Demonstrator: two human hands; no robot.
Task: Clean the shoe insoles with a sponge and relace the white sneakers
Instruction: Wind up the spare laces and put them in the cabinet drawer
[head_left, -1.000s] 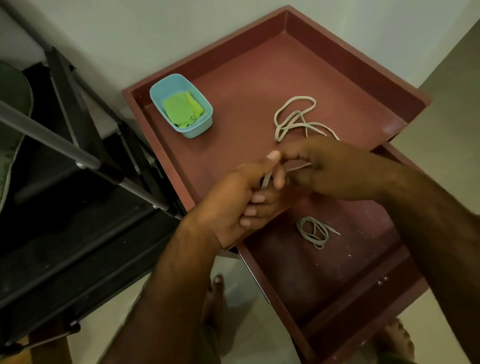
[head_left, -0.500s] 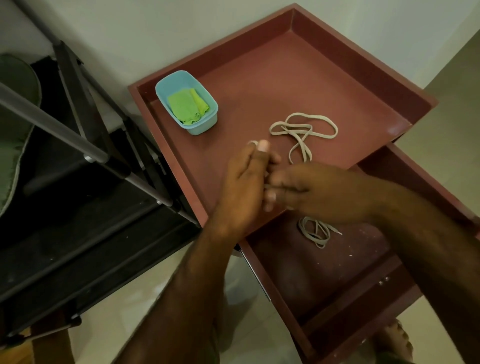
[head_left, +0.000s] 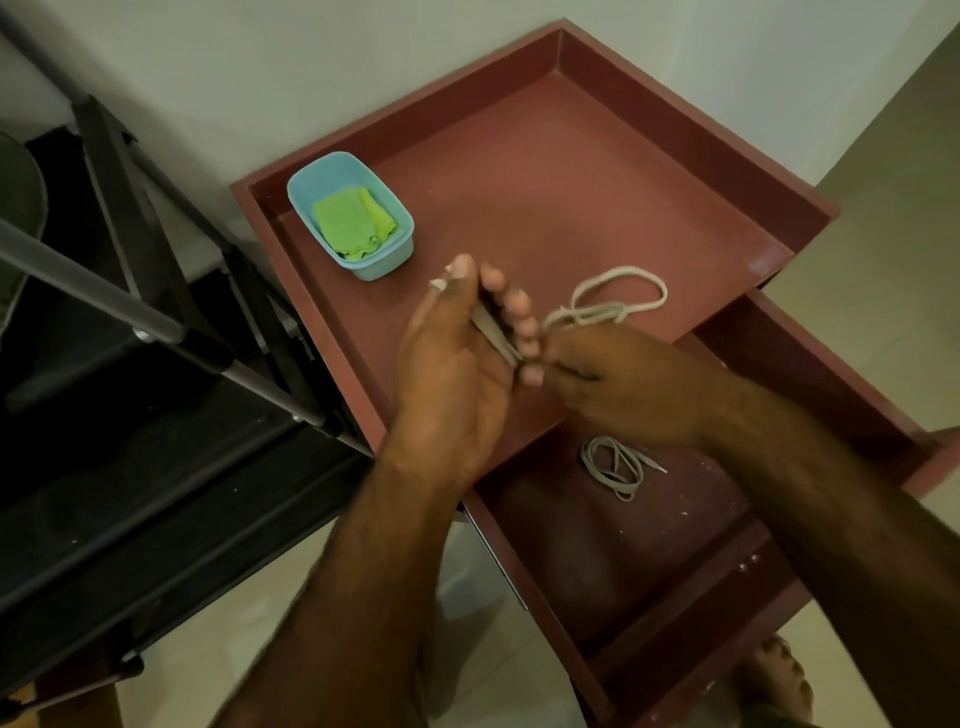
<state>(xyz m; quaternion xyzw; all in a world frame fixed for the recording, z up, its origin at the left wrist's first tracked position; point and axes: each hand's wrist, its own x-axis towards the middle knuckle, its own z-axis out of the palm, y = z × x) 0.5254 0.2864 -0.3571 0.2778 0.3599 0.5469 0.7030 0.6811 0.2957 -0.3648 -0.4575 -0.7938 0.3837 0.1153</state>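
Observation:
A pale shoelace (head_left: 618, 301) lies looped on the red-brown table top (head_left: 545, 171), and its near end runs into my hands. My left hand (head_left: 457, 358) holds folded strands of that lace across its palm, fingers curled over them. My right hand (head_left: 628, 384) pinches the same lace just right of the left fingertips. A second lace (head_left: 615, 465) lies coiled in the open drawer (head_left: 675, 587) below my right hand. A light blue tub (head_left: 353, 218) holds a green sponge cloth (head_left: 353, 221) at the table's back left. No sneakers or insoles are in view.
A black metal rack (head_left: 156, 389) with a silver bar stands left of the table. The white wall runs behind the table. My bare feet (head_left: 779, 675) stand on the pale floor under the drawer front.
My hands have moved slightly toward me and the left palm has turned up with more lace gathered in it. The loop on the table has shrunk and slid right.

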